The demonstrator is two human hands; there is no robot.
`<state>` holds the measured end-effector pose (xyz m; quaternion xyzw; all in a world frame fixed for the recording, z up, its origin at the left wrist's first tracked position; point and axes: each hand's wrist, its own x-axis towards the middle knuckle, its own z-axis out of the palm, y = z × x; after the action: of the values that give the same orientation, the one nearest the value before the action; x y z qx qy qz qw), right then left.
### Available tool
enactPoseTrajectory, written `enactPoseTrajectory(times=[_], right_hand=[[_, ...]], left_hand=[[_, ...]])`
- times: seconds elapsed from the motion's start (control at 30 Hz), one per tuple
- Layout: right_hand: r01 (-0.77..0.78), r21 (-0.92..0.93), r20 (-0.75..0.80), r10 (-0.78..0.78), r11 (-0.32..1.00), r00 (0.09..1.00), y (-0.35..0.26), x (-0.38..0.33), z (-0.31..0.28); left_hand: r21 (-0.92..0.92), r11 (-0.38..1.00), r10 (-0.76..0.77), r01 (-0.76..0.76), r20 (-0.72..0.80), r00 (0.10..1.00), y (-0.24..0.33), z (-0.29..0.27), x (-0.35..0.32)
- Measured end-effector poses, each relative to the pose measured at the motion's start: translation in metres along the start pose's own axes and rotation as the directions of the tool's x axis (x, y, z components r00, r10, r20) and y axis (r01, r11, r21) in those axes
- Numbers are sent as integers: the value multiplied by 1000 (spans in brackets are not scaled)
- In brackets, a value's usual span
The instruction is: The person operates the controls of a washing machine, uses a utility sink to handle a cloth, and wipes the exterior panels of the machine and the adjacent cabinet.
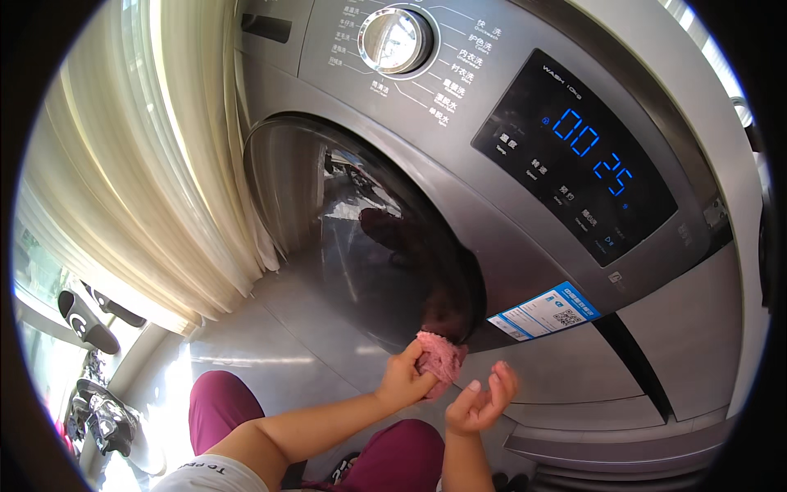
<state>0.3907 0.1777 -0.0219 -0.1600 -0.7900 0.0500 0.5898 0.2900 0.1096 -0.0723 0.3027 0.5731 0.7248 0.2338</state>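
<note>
A grey front-loading washing machine [525, 271] fills the view, its round dark glass door [361, 230] shut. My left hand [403, 379] grips a crumpled pink cloth [443, 357] and presses it against the lower rim of the door. My right hand [479, 402] hovers just right of the cloth, palm up with fingers loosely curled, holding nothing. A reflection of the hand and cloth shows in the door glass.
The machine's control panel has a round silver dial [395, 39] and a dark display [574, 156] with blue digits. A cream curtain [156, 164] hangs at the left. Black slippers [86, 320] lie on the grey floor [270, 353]. My knees in maroon trousers [217, 406] are below.
</note>
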Motion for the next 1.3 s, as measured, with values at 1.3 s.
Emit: enactPoseTrajectory(times=[1.3], right_hand=[[416,-46,144,-406,908,903,-23,20,91]], left_hand=[[757,118,911,-642,176,374,16,-105,95]])
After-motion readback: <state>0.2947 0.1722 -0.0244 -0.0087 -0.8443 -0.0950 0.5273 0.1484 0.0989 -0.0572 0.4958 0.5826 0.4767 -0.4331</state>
